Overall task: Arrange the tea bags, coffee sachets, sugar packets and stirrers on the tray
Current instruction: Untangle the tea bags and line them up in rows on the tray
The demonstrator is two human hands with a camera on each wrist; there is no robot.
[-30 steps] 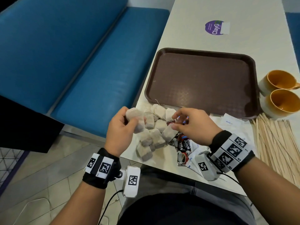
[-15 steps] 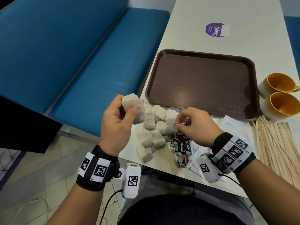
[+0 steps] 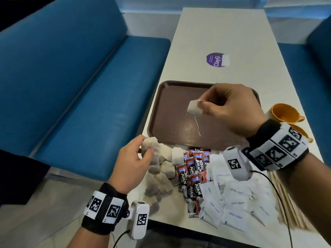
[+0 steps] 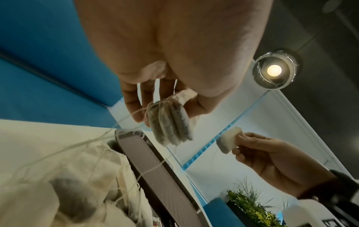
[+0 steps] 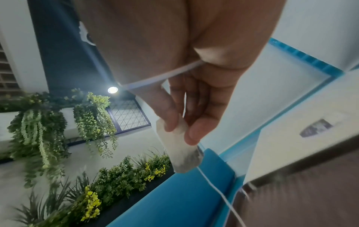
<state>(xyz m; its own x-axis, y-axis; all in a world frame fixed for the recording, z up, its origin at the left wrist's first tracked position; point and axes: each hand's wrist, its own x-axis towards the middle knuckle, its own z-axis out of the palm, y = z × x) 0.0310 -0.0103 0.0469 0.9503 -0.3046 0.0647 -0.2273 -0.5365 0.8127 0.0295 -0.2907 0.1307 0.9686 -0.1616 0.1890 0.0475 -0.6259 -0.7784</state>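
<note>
Two hands: our right hand [image 3: 231, 108] pinches one tea bag [image 3: 194, 108] above the tray [image 3: 168, 111], frame centre.
Left hand [image 3: 133, 163]: fingers curled round four tea bags [image 4: 170, 121], lower left.
Mugs [image 3: 284, 112]: two, right edge.
Loose sachets, sugar packets, stirrers: we cannot count.

One brown tray [image 3: 172, 108] is counted on the table [image 3: 223, 33]. Two orange cups [image 3: 284, 112] are seen beside it. One tea bag [image 3: 193, 108] is held apart over the tray; a bunch of about four tea bags [image 4: 170, 122] is held together, and roughly ten more are heaped on the table. About eight red coffee sachets [image 3: 194, 174] are counted. White sugar packets [image 3: 232, 199] number a dozen or so. The wooden stirrers [image 3: 290, 203] are too many and too overlapped to be counted.
</note>
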